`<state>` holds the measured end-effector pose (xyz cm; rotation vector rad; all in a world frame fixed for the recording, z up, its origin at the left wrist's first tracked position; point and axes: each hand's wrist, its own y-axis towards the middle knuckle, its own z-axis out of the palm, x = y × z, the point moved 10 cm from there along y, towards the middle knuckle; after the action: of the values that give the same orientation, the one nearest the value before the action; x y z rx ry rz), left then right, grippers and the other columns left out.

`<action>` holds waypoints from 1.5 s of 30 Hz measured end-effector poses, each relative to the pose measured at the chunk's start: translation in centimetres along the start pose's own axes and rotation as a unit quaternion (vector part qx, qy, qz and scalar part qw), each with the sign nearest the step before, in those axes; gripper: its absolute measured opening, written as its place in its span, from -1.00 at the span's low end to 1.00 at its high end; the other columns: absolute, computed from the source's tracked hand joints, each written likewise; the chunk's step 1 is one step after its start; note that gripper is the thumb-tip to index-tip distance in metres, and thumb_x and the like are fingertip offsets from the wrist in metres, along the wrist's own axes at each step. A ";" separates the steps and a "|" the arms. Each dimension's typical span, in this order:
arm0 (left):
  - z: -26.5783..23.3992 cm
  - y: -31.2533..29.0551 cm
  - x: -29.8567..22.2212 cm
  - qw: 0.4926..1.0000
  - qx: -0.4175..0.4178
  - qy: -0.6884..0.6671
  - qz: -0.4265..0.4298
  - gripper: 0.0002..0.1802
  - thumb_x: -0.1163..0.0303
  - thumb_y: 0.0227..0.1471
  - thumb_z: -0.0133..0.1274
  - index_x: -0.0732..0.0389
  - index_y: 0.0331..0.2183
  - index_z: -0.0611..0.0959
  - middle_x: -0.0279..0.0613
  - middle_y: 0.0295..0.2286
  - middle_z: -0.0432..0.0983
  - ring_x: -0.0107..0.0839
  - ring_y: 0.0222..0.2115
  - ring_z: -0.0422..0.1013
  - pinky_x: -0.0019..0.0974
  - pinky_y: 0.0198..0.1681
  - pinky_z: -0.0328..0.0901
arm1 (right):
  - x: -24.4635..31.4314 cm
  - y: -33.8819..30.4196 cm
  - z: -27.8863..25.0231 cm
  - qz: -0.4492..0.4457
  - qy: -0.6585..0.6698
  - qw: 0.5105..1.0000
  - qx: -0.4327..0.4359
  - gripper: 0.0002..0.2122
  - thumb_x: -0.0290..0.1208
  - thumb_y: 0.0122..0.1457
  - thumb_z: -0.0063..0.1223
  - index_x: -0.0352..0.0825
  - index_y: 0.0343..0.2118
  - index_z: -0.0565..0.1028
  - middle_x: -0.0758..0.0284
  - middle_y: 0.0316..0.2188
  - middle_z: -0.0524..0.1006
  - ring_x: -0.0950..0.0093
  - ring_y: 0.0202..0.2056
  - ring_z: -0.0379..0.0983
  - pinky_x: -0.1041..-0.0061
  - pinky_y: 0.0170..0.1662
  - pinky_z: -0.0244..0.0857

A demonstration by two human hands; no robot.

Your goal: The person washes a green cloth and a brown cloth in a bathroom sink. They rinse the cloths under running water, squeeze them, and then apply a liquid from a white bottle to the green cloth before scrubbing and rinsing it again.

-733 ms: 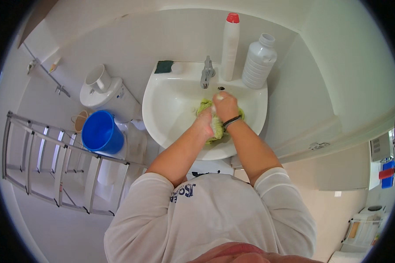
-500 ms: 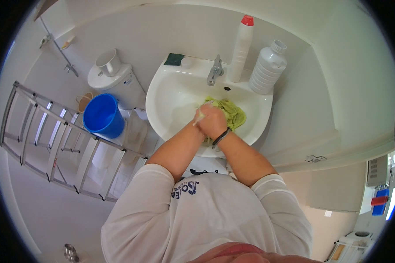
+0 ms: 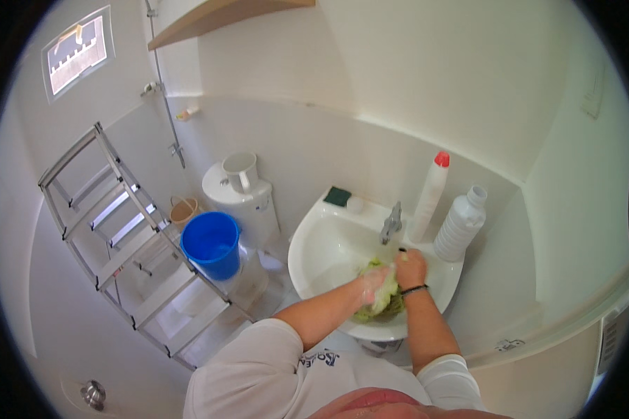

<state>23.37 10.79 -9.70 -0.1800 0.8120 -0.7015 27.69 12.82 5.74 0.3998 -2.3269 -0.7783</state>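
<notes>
A wet yellow-green cloth [image 3: 381, 312] lies bunched in the white sink [image 3: 313, 246], with soapy-looking suds on it. My left hand [image 3: 374, 286] is closed on the cloth from its left side. My right hand [image 3: 411, 265], with a dark band at the wrist, is curled at the cloth's upper right end, just below the overflow hole. Its fingertips are partly hidden, but a fold of cloth runs up into it. Above the basin stands the chrome tap [image 3: 391, 222].
On the sink's rim are a white bottle with a red cap [image 3: 430, 199], an uncapped white jug [image 3: 461, 225] and a dark green scouring pad [image 3: 337, 196]. To the left stand a blue bucket [image 3: 211, 244], a toilet cistern [image 3: 237, 202] bearing a jug, and a metal stepladder [image 3: 140, 248].
My hands, earlier pressed together over the cloth, are now apart, the right one up toward the tap. The whole view has shifted, showing more wall, a shelf and a small window.
</notes>
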 end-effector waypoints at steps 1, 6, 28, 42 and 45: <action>3.0 -4.4 -1.1 0.988 -0.054 0.133 -0.054 -0.35 -0.04 -0.17 -0.16 0.16 -0.09 0.22 -0.11 -0.09 0.11 -0.30 -0.09 0.06 -0.21 -0.11 0.03 | -1.7 0.6 -2.0 -0.024 -0.008 0.998 -0.061 -0.86 -0.43 -0.22 -0.05 -0.40 -0.72 0.32 0.17 -0.68 0.32 0.18 -0.57 0.25 0.30 -0.46 0.15; 3.4 -5.1 -3.5 0.738 0.111 0.665 0.022 -0.40 0.10 -0.22 -0.04 0.25 -0.14 0.30 -0.06 -0.18 0.21 -0.26 -0.17 0.15 -0.35 -0.09 0.02 | -1.4 3.1 -6.0 0.056 0.042 0.997 -0.018 -0.77 -0.36 -0.17 -0.01 -0.44 -0.69 0.28 0.13 -0.65 0.32 0.17 -0.54 0.25 0.30 -0.44 0.13; -3.3 4.0 -0.4 0.977 0.096 -0.182 0.056 -0.68 0.16 -0.14 -0.15 0.15 -0.35 0.43 -0.17 -0.40 0.38 -0.37 -0.36 0.32 -0.30 -0.31 0.23 | 6.0 -0.8 3.5 -0.032 -0.086 0.991 0.099 -0.81 -0.34 -0.21 -0.01 -0.34 -0.76 0.34 0.27 -0.66 0.39 0.28 -0.61 0.30 0.40 -0.53 0.18; 0.8 -5.4 -1.9 0.985 -0.128 -0.031 -0.115 -0.60 0.13 -0.12 -0.27 0.21 -0.31 0.42 -0.18 -0.40 0.39 -0.31 -0.34 0.31 -0.22 -0.28 0.22 | 1.4 -1.1 2.8 0.048 -0.124 0.988 0.083 -0.83 -0.35 -0.17 -0.17 -0.34 -0.69 0.38 0.15 -0.63 0.38 0.23 -0.53 0.31 0.32 -0.45 0.20; 0.1 -2.3 -1.2 0.993 0.008 -0.081 -0.089 -0.60 0.14 -0.10 -0.31 0.20 -0.28 0.40 -0.15 -0.37 0.37 -0.28 -0.31 0.30 -0.20 -0.25 0.20 | 7.1 -2.6 3.0 0.017 -0.032 0.994 0.099 -0.88 -0.39 -0.23 -0.13 -0.33 -0.69 0.38 0.18 -0.61 0.40 0.24 -0.52 0.32 0.35 -0.46 0.21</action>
<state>21.72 9.84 -7.99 -0.2929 0.6398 -0.8494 20.60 8.86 5.68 0.4251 -2.4736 -0.5542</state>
